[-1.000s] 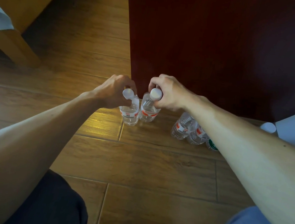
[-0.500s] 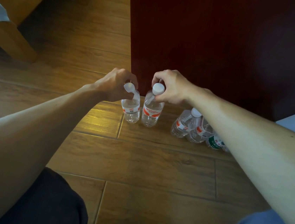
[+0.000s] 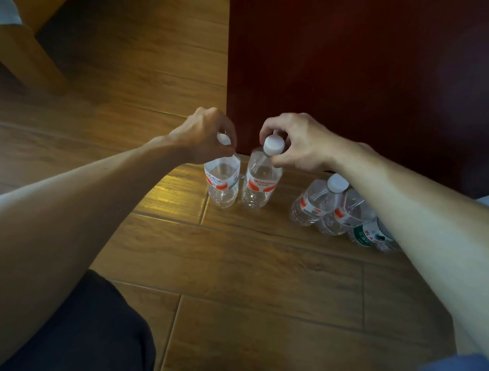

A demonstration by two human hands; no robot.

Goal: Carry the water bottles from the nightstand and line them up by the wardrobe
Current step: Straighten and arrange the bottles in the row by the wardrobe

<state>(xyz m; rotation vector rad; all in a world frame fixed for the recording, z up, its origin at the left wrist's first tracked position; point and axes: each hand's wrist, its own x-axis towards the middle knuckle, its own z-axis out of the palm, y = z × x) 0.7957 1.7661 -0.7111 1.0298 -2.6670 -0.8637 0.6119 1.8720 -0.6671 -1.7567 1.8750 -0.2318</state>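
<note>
- While both bottles stand upright on the wood floor, each is pinched at its neck: left hand on the left bottle, right hand on the right bottle.
- Both sit just in front of the wardrobe, near its left corner, almost touching each other.
- Cap-end grip likely lets the bases be set and nudged into line without tipping.
- Three placed bottles stand further right along the wardrobe front, close together; a gap separates them from the held pair.
- Both forearms reach forward and down, wrists bent, fingers curled over the caps.
- Judgement: placing step, release pending.
</note>
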